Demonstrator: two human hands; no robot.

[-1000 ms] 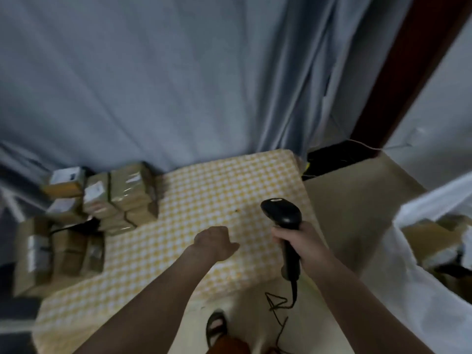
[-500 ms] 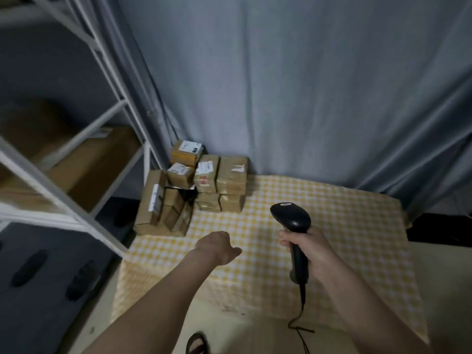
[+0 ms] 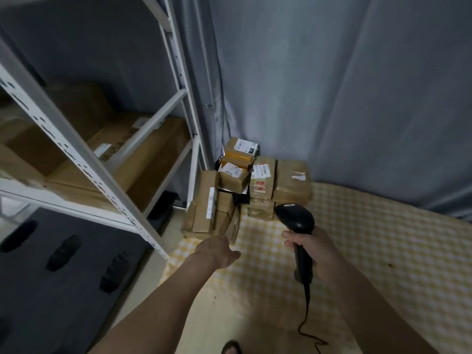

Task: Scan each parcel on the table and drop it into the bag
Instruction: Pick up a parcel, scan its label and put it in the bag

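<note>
A pile of brown taped parcels [image 3: 291,183] with white labels sits at the far left corner of the table [image 3: 383,246], which has a yellow checked cloth. A few lean upright at the table's left edge [image 3: 207,208]. My right hand [image 3: 314,251] grips the handle of a black barcode scanner [image 3: 295,218], its head just in front of the pile. My left hand [image 3: 217,250] reaches toward the leaning parcels with fingers loosely curled, holding nothing. The bag is out of view.
A white metal shelf rack [image 3: 84,164] with large cardboard boxes [image 3: 143,159] stands left of the table. A grey curtain [image 3: 332,85] hangs behind. The scanner's cable [image 3: 306,318] dangles below my right hand. A sandalled foot [image 3: 231,347] shows at the bottom.
My view has swung left, from the bag side to the shelf and parcel pile. Both hands now sit closer to the parcels; the left hand has reached toward the leaning boxes.
</note>
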